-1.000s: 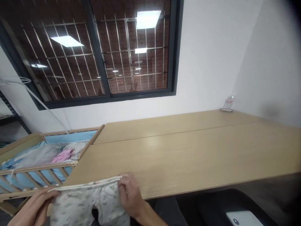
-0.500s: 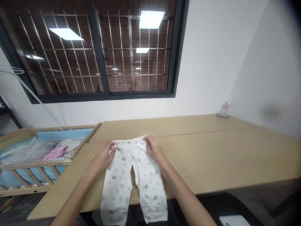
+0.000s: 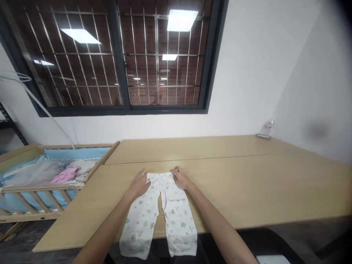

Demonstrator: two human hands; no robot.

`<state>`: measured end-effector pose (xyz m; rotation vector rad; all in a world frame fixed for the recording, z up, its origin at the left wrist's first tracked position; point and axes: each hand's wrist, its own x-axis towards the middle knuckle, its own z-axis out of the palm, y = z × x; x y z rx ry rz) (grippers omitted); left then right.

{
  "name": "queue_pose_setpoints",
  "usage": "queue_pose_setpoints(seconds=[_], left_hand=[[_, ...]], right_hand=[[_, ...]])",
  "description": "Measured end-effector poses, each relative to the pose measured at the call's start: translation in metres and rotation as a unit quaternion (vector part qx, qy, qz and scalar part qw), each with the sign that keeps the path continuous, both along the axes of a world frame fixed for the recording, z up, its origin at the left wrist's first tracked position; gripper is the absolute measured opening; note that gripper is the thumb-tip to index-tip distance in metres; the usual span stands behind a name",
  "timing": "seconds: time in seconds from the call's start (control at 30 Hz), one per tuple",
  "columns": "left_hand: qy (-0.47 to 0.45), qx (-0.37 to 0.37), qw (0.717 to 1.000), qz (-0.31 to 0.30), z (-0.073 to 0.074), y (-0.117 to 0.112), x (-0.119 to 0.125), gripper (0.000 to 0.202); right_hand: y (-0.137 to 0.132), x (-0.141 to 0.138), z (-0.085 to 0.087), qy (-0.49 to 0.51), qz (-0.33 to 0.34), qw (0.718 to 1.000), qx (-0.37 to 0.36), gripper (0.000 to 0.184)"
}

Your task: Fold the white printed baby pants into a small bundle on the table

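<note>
A pair of white baby pants [image 3: 176, 216] with small green and grey animal and leaf prints lies spread on the wooden table, waistband away from me. Both legs point toward me, and their cuffs hang past the near edge. At the left corner of the waistband rests my left hand [image 3: 139, 184], fingers stretched out and the thumb apart on the cloth. My right hand [image 3: 180, 178] pinches the right corner of the waistband, its fingers bent.
The light wooden table [image 3: 247, 183] runs to the right wall, with a clear plastic bottle [image 3: 266, 127] at its back corner. On the left stands a wooden crib [image 3: 41, 189] holding a pink cloth [image 3: 65, 175]. A black chair [image 3: 261, 238] bearing a white object [image 3: 272, 259] is at lower right.
The pants have shifted slightly right in view and lie flatter. My left hand has moved right and its fingers have straightened; my right hand stays at the waistband corner.
</note>
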<state>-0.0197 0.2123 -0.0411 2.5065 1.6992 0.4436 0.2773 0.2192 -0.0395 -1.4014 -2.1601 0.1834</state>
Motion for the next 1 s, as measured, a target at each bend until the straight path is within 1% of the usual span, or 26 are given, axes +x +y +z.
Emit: queue_pose_setpoints(seconds=[0.07,0.1,0.2,0.27,0.4,0.5,0.63,0.83,0.93,1.0], left_hand=[[0.007,-0.002,1.000,-0.013,-0.009,-0.001,-0.002,0.058],[0.010,-0.004,1.000,-0.018,-0.013,-0.001,-0.003,0.059],[0.016,-0.008,1.000,-0.017,-0.025,-0.003,-0.003,0.062],[0.018,-0.007,1.000,-0.011,-0.031,-0.001,-0.002,0.064],[0.020,0.001,1.000,0.005,-0.035,0.008,0.002,0.064],[0.022,0.001,1.000,0.021,-0.033,0.020,0.005,0.064],[0.028,-0.004,0.999,0.037,-0.028,0.038,0.010,0.066],[0.036,-0.020,0.998,0.049,-0.018,0.063,0.015,0.067],[0.038,-0.031,0.998,0.047,-0.007,0.069,0.018,0.064],[0.039,-0.035,0.998,0.041,0.004,0.068,0.022,0.063]], right_hand=[[-0.003,0.001,0.001,-0.003,-0.002,0.999,0.035,0.036],[-0.004,0.001,0.001,-0.007,-0.001,0.999,0.041,0.034],[-0.006,0.001,0.002,-0.052,0.013,0.998,0.015,0.029],[-0.005,0.001,0.001,-0.083,0.019,0.996,0.000,0.030],[0.008,0.001,-0.002,-0.117,0.028,0.993,-0.004,0.032],[0.023,0.001,-0.003,-0.123,0.033,0.992,-0.012,0.038],[0.045,-0.001,-0.004,-0.102,0.018,0.994,-0.019,0.046],[0.069,-0.002,-0.010,-0.046,-0.008,0.998,-0.037,0.041],[0.079,0.000,-0.009,-0.011,-0.011,0.999,-0.047,0.035],[0.087,0.001,-0.007,0.019,-0.016,0.998,-0.055,0.029]])
